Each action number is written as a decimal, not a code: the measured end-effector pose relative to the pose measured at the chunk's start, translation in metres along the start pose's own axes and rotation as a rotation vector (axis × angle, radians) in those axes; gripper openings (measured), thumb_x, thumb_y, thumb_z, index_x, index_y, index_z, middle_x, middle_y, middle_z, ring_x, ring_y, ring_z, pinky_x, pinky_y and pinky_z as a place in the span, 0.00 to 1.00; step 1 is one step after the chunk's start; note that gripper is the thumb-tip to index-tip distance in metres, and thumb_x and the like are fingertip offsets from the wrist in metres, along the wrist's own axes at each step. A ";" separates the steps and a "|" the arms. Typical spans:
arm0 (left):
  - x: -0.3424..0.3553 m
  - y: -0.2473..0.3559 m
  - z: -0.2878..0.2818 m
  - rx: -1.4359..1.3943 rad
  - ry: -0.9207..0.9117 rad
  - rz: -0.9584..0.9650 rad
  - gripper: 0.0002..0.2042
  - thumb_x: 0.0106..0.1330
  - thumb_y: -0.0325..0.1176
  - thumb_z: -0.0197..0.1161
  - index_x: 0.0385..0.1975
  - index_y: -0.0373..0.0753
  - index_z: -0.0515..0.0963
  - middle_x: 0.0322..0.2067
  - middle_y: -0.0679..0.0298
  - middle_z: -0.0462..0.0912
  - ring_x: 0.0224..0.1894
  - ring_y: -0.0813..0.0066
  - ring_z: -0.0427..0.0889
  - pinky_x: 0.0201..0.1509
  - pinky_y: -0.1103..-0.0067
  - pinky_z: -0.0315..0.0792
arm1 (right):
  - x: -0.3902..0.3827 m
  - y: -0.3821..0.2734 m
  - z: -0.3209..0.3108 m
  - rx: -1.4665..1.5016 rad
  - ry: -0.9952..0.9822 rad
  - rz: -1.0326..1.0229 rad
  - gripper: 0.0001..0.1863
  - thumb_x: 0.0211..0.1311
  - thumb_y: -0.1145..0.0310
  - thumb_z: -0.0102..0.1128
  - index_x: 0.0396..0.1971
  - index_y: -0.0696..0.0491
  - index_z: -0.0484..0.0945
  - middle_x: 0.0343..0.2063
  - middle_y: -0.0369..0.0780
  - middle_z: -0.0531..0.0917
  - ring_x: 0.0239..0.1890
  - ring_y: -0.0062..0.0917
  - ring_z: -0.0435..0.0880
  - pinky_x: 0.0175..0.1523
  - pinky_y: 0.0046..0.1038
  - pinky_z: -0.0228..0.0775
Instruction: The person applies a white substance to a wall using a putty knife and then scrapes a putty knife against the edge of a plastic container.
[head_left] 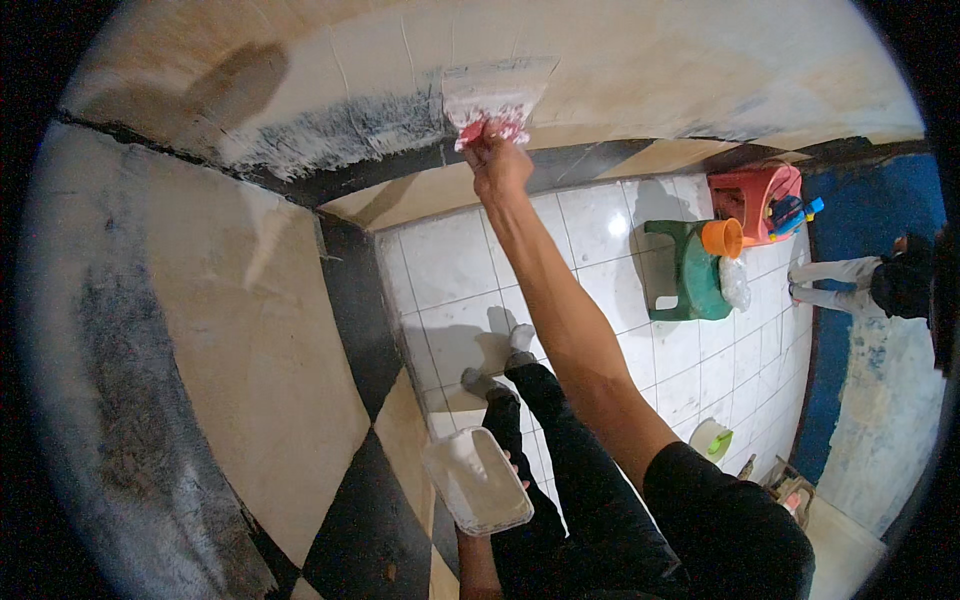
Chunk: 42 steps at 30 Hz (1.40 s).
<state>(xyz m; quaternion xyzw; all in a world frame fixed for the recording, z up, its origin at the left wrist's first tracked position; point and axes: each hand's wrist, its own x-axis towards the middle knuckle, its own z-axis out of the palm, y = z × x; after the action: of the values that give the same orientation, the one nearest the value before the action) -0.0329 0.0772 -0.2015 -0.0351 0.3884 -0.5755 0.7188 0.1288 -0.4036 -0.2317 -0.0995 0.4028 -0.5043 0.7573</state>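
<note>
My right hand (503, 168) is closed on a putty knife (492, 98) with a wide blade and a red, putty-smeared grip. Its blade lies against the tan wall (640, 70), next to a rough white-and-dark smeared patch (340, 130) on its left. Low in front of my body, my left hand (522, 472) holds a white rectangular tub (497, 528) with pale putty inside. Most of that hand is hidden behind the tub; only some fingertips show at its right side.
A green stool (690, 285) carries an orange cup (722, 239) and a clear plastic bag (736, 284). Behind it stands a red stool (735, 195). Another person (880, 285) is at the far right. A pale bucket (710, 440) sits on the white tiled floor (610, 235). A side wall (250, 350) bounds the left.
</note>
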 end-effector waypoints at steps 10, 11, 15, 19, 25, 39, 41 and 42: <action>-0.013 0.006 -0.003 0.000 -0.032 0.028 0.34 0.63 0.52 0.51 0.63 0.36 0.53 0.61 0.50 0.58 0.58 0.47 0.65 0.62 0.42 0.49 | -0.077 0.000 -0.083 -0.054 -0.066 0.065 0.12 0.62 0.70 0.52 0.46 0.52 0.69 0.38 0.36 0.77 0.35 0.22 0.76 0.41 0.27 0.69; -0.013 0.007 -0.001 -0.012 -0.023 0.021 0.34 0.63 0.52 0.51 0.62 0.36 0.53 0.61 0.50 0.58 0.58 0.47 0.65 0.62 0.42 0.49 | -0.079 -0.022 -0.064 -0.040 -0.178 -0.026 0.12 0.63 0.68 0.51 0.47 0.51 0.70 0.39 0.34 0.77 0.39 0.21 0.76 0.48 0.27 0.67; -0.010 0.005 0.003 0.013 -0.029 0.024 0.32 0.63 0.49 0.52 0.62 0.37 0.53 0.61 0.49 0.58 0.58 0.46 0.65 0.61 0.41 0.49 | -0.078 -0.101 0.015 -0.048 -0.406 -0.302 0.13 0.63 0.64 0.53 0.45 0.51 0.70 0.40 0.35 0.77 0.42 0.24 0.76 0.50 0.30 0.66; -0.003 0.003 0.010 0.000 -0.063 -0.001 0.33 0.62 0.49 0.54 0.63 0.37 0.53 0.61 0.49 0.57 0.59 0.46 0.63 0.62 0.41 0.47 | -0.037 -0.094 0.031 -0.091 -0.295 -0.251 0.11 0.63 0.65 0.53 0.43 0.52 0.72 0.38 0.35 0.77 0.41 0.24 0.75 0.48 0.31 0.67; 0.009 -0.002 0.021 0.058 -0.114 -0.024 0.34 0.62 0.49 0.55 0.63 0.37 0.53 0.61 0.48 0.56 0.60 0.45 0.62 0.63 0.41 0.45 | 0.028 -0.010 -0.110 -0.166 -0.089 0.063 0.08 0.62 0.67 0.54 0.40 0.52 0.73 0.33 0.33 0.78 0.33 0.22 0.76 0.41 0.28 0.70; 0.003 0.009 -0.004 -0.015 -0.159 -0.031 0.35 0.62 0.52 0.53 0.62 0.34 0.52 0.60 0.47 0.59 0.60 0.44 0.62 0.62 0.40 0.45 | -0.080 -0.020 0.088 0.049 -0.288 -0.262 0.07 0.62 0.73 0.53 0.39 0.56 0.72 0.34 0.38 0.78 0.37 0.25 0.78 0.41 0.30 0.72; 0.005 0.004 0.010 -0.016 -0.169 -0.017 0.36 0.62 0.52 0.52 0.62 0.33 0.52 0.60 0.47 0.58 0.59 0.44 0.62 0.62 0.40 0.46 | -0.053 0.018 0.061 0.042 -0.194 -0.211 0.07 0.62 0.73 0.53 0.39 0.57 0.72 0.34 0.39 0.78 0.37 0.26 0.78 0.41 0.31 0.72; 0.005 0.003 0.011 -0.012 -0.162 -0.006 0.36 0.62 0.52 0.52 0.62 0.33 0.52 0.60 0.47 0.58 0.59 0.45 0.62 0.62 0.40 0.47 | -0.044 0.035 0.041 0.049 -0.168 -0.134 0.07 0.61 0.74 0.52 0.39 0.57 0.72 0.34 0.39 0.78 0.37 0.27 0.78 0.42 0.32 0.72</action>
<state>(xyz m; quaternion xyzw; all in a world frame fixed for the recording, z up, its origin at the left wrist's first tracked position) -0.0237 0.0695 -0.1978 -0.0870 0.3321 -0.5705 0.7461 0.1745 -0.3597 -0.2020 -0.1493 0.3179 -0.5534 0.7553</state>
